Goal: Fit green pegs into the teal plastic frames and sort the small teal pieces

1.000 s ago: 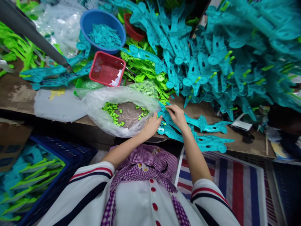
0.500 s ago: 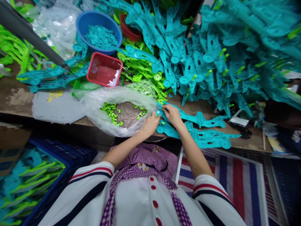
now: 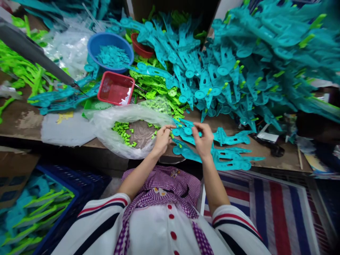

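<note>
Several flat teal plastic parts (image 3: pixel 225 156) lie stacked at the table's front edge. My right hand (image 3: pixel 203 140) is closed in a pinch on the left end of the top teal part (image 3: pixel 183 131), by its round bosses. My left hand (image 3: pixel 162 139) sits just left of it at the mouth of a clear plastic bag (image 3: pixel 111 124), fingers curled together round something small that I cannot make out. Small lime-green clips (image 3: pixel 123 129) lie loose inside the bag.
A big heap of teal parts with green clips (image 3: pixel 252 71) fills the back right. A blue bowl (image 3: pixel 110 51), a red basket (image 3: pixel 115 88) and green parts (image 3: pixel 156 86) stand behind the bag. A grey bar (image 3: pixel 34 53) crosses the left. A blue crate (image 3: pixel 39 209) sits on the floor at left.
My right hand has lifted off the teal part's end and shifted right into a pinch. My left hand drew back toward the bag's mouth. The view tilted up slightly.
</note>
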The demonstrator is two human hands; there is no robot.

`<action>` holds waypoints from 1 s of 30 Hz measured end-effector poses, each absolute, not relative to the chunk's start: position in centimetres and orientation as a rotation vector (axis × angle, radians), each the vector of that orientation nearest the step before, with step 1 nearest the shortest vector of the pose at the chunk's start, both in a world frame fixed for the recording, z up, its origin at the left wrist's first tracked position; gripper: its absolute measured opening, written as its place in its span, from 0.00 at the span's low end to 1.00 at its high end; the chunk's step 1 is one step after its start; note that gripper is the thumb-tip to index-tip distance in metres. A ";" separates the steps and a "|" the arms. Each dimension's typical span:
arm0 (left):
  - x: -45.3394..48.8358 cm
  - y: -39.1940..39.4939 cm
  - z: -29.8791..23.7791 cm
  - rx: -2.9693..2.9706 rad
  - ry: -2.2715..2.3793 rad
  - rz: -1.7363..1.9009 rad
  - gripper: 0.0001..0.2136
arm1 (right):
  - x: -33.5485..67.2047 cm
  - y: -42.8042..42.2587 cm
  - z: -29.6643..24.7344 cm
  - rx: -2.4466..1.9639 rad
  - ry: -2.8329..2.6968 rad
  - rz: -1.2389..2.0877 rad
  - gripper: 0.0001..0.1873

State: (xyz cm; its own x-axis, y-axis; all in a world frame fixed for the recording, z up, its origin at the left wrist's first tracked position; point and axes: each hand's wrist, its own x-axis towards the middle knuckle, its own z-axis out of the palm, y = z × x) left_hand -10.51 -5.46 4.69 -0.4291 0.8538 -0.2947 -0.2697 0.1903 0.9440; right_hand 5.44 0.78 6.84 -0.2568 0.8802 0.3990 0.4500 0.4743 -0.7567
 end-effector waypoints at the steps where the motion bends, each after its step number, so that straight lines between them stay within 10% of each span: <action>1: -10.1 -5.0 5.2 0.427 1.368 1.474 0.09 | 5.5 -0.1 6.6 -1.092 -1.907 0.681 0.18; 16: -7.1 -4.6 2.0 1.115 1.781 1.386 0.13 | 2.5 6.2 4.1 -1.135 -1.735 0.577 0.25; 22: -11.3 -12.1 3.8 1.053 1.662 1.199 0.08 | 11.5 -7.6 2.2 -1.334 -1.554 0.191 0.18; 30: -9.8 -14.7 3.6 0.178 1.216 1.113 0.11 | 14.8 -19.1 -3.0 -1.255 -2.467 0.540 0.37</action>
State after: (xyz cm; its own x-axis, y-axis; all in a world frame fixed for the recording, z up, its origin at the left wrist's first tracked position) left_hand -9.81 -14.74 3.56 -0.0749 0.7543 -0.6523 -0.5834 0.4973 0.6421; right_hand 14.78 -19.10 -3.05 -0.5629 0.8191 0.1105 0.6980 0.5427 -0.4672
